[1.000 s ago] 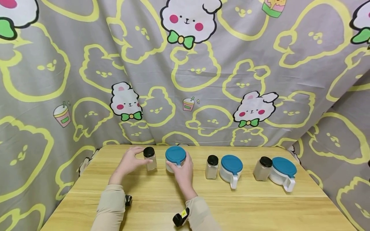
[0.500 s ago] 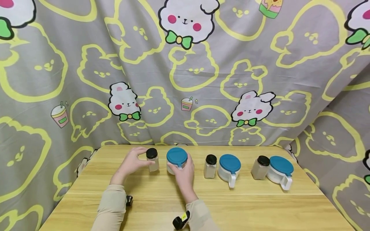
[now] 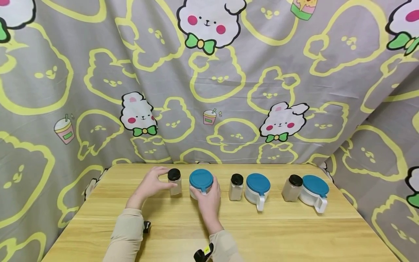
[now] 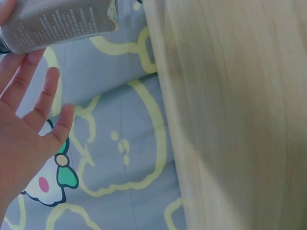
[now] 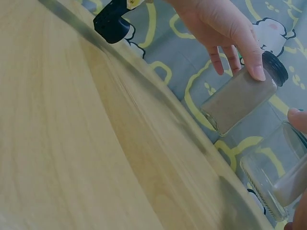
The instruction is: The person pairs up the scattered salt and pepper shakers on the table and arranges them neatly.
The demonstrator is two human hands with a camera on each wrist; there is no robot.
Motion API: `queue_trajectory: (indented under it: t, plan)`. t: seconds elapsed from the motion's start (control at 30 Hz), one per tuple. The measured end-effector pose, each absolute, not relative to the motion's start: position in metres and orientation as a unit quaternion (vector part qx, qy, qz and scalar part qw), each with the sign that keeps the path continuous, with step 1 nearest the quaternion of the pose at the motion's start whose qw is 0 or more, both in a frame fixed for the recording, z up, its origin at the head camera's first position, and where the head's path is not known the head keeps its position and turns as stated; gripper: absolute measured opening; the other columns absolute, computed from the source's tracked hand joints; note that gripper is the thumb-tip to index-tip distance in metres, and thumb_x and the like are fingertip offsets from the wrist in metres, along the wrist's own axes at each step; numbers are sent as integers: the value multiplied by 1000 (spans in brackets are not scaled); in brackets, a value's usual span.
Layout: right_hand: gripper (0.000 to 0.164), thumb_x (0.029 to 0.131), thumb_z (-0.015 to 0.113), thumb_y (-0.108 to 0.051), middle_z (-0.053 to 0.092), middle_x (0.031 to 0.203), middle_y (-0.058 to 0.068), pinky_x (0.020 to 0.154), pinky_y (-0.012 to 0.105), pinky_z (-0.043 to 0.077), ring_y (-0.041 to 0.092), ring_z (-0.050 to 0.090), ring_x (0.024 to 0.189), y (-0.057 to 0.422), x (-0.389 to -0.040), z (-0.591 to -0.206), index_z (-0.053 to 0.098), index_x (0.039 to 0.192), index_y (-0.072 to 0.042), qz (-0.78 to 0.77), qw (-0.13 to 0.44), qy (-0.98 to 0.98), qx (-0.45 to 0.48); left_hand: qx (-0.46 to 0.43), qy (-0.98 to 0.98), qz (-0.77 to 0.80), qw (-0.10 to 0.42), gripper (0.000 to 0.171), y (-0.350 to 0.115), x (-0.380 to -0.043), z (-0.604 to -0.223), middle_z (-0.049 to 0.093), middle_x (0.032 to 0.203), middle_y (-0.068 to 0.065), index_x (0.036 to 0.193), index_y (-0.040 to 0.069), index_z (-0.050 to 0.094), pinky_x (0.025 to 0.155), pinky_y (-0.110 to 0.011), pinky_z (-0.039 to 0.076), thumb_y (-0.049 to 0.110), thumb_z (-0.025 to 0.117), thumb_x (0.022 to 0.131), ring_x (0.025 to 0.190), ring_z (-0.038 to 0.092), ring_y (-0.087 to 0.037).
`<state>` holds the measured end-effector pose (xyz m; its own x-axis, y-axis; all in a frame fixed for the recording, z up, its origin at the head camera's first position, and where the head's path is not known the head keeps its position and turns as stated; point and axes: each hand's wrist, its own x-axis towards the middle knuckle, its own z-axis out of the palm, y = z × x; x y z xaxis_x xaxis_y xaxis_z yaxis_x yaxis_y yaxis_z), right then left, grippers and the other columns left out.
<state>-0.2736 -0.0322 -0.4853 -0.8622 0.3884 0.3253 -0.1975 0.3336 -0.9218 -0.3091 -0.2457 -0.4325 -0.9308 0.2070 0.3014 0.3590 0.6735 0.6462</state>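
My left hand (image 3: pixel 150 186) grips a clear spice jar (image 3: pixel 175 187) with a black lid between thumb and fingers. In the left wrist view, printed text covers the jar's side (image 4: pixel 62 24). Just to its right, my right hand (image 3: pixel 210 201) holds a round glass seasoning pot (image 3: pixel 193 191) with a blue lid (image 3: pixel 201 178), thumb at the front and fingers round the right side. That hand hides most of the pot's front. Both containers are upright in the head view, with a small gap between them. Whether they touch the table, I cannot tell.
To the right stand a second spice jar (image 3: pixel 236 190) and blue-lidded pot (image 3: pixel 256 191), its white handle facing me. Farther right, another spice jar (image 3: pixel 290 190) stands against another pot (image 3: pixel 311 194). The wooden table (image 3: pixel 278 236) ends at a patterned curtain (image 3: pixel 229 87).
My left hand has brought the spice jar rightward, nearer the pot. My right hand has moved the pot slightly right and toward me. The head view has shifted a little.
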Motion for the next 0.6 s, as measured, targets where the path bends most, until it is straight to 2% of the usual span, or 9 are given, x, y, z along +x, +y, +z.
queue_trajectory:
  t: [0.13, 0.33, 0.6]
  plan:
    - [91, 65, 89, -39, 57, 132, 15, 98, 60, 42, 35, 52, 121, -31, -271, -486, 46, 139, -7, 569, 260, -777, -71, -161, -910, -369, 103, 65, -244, -309, -434, 62, 130, -17, 121, 5, 68, 103, -58, 41, 42, 86, 70, 125, 51, -38]
    - [93, 66, 88, -43, 55, 136, 14, 104, 58, 40, 34, 50, 127, -29, -266, -485, 45, 141, -9, 583, 241, -770, -90, -176, -906, -369, 109, 61, -239, -309, -434, 65, 126, -15, 118, 6, 70, 102, -56, 43, 40, 87, 69, 122, 53, -36]
    - [92, 65, 88, -43, 57, 133, 14, 101, 58, 42, 36, 52, 124, -29, -263, -489, 47, 139, -7, 560, 261, -779, -105, -194, -904, -366, 107, 58, -234, -310, -436, 66, 124, -11, 116, 10, 72, 103, -56, 42, 40, 87, 69, 121, 54, -34]
